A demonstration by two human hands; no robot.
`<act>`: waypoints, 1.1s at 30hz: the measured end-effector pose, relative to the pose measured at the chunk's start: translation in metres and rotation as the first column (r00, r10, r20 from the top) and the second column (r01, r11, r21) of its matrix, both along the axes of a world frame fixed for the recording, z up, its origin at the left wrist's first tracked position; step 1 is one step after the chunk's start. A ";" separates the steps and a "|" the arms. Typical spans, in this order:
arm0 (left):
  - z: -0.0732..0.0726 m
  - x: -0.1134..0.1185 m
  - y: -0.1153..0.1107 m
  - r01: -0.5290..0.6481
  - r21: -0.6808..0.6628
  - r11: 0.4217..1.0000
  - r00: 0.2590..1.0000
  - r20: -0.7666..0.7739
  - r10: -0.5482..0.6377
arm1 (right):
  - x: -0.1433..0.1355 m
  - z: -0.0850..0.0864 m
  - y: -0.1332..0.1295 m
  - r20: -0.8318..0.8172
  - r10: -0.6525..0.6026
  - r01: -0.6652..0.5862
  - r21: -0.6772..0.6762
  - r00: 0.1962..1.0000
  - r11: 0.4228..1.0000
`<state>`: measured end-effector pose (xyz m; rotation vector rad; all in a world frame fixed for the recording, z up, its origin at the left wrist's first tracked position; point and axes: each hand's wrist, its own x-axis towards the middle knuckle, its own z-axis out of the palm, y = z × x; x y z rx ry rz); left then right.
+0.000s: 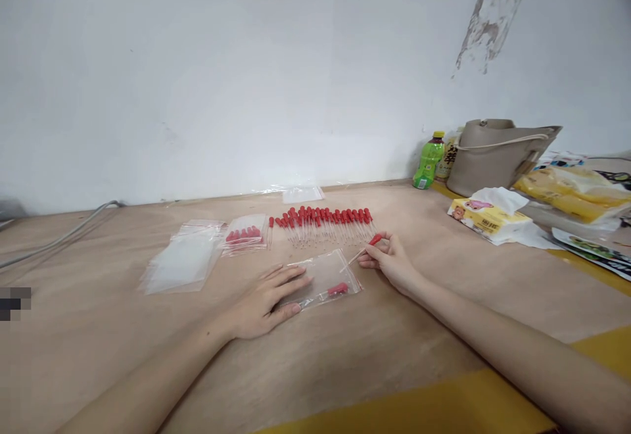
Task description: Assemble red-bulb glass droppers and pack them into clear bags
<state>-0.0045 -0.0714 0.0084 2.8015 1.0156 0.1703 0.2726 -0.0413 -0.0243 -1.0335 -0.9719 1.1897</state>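
A clear zip bag (320, 272) lies flat on the brown table covering, with one red-capped dropper (338, 289) inside. My left hand (269, 299) rests with spread fingers on the bag's left part. Between the fingertips of my right hand (389, 260) is another red-capped dropper (375, 240), its thin tube pointing left at the bag's upper right edge. Behind the bag lies a row of many red-capped droppers (315, 217). Filled bags (244, 233) with red caps showing are stacked left of the row, beside a pile of empty clear bags (185, 256).
At the back right stand a green bottle (428, 162) and a grey-beige handbag (486, 158). A yellow tissue pack (488, 217) and a yellow plastic bag (576, 191) lie in front of them. A grey cable (69, 235) runs along the left.
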 end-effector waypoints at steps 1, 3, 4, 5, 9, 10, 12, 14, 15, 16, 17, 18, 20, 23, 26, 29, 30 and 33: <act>0.000 0.000 0.000 -0.004 -0.002 1.000 1.000 0.008 0.004 | 0.001 0.001 -0.002 -0.008 0.043 -0.043 -0.017 0.999 0.999; 0.001 0.001 -0.001 -0.006 -0.003 1.000 1.000 0.024 0.006 | 0.003 0.001 -0.005 0.002 0.117 -0.117 -0.048 0.993 0.992; 0.001 0.001 -0.001 -0.006 -0.003 1.000 1.000 0.031 0.006 | 0.005 0.001 -0.006 0.027 0.149 -0.147 -0.057 0.988 0.987; 0.001 0.001 -0.002 -0.005 -0.002 1.000 0.999 0.037 0.005 | 0.007 0.000 -0.007 0.068 0.186 -0.182 -0.063 0.980 0.981; 0.002 0.001 -0.002 -0.005 -0.006 1.000 0.999 0.049 0.005 | 0.016 -0.002 -0.004 0.366 0.331 -0.327 -0.075 0.870 0.942; 0.001 0.001 -0.002 -0.006 -0.006 1.000 0.999 0.050 0.007 | 0.017 -0.002 -0.003 0.446 0.339 -0.347 -0.066 0.829 0.935; 0.001 0.001 -0.002 -0.006 -0.002 1.000 0.999 0.053 0.006 | 0.017 -0.001 -0.001 0.565 0.320 -0.374 -0.021 0.760 0.927; 0.000 0.001 -0.001 -0.002 0.004 1.000 0.998 0.058 0.002 | 0.013 -0.001 0.000 0.624 0.305 -0.410 0.028 0.719 0.912; 0.000 0.001 -0.001 -0.003 0.005 1.000 0.998 0.059 0.002 | 0.011 0.000 0.000 0.633 0.305 -0.425 0.042 0.712 0.904; -0.001 0.000 -0.001 -0.005 0.005 1.000 0.998 0.056 0.004 | 0.008 0.000 -0.001 0.632 0.308 -0.433 0.048 0.711 0.900; -0.001 0.000 -0.001 -0.007 0.003 1.000 0.999 0.053 0.007 | 0.006 0.000 -0.002 0.626 0.315 -0.437 0.047 0.714 0.898; -0.001 0.000 0.000 -0.009 0.001 1.000 0.999 0.050 0.009 | 0.003 0.000 -0.003 0.619 0.322 -0.438 0.040 0.716 0.898; -0.001 0.000 0.000 -0.011 -0.003 1.000 0.999 0.048 0.011 | 0.000 0.000 -0.005 0.596 0.332 -0.431 0.026 0.731 0.902; -0.002 0.000 0.000 -0.007 -0.006 1.000 0.999 0.047 0.008 | -0.004 0.001 -0.009 0.506 0.341 -0.404 0.016 0.792 0.914; -0.001 0.000 0.000 0.003 -0.003 1.000 0.999 0.050 -0.003 | -0.005 0.004 -0.011 0.341 0.391 -0.407 -0.027 0.855 0.913; 0.000 0.001 0.000 0.012 0.003 1.000 0.998 0.065 -0.012 | -0.005 0.009 -0.012 0.319 0.455 -0.449 -0.096 0.831 0.888; 0.000 0.002 0.000 0.010 0.002 1.000 0.998 0.069 -0.010 | -0.004 0.010 -0.012 0.350 0.457 -0.450 -0.107 0.818 0.887; 0.000 0.002 0.000 -0.001 -0.003 1.000 0.997 0.077 0.001 | -0.003 0.014 -0.015 0.415 0.447 -0.447 -0.103 0.793 0.889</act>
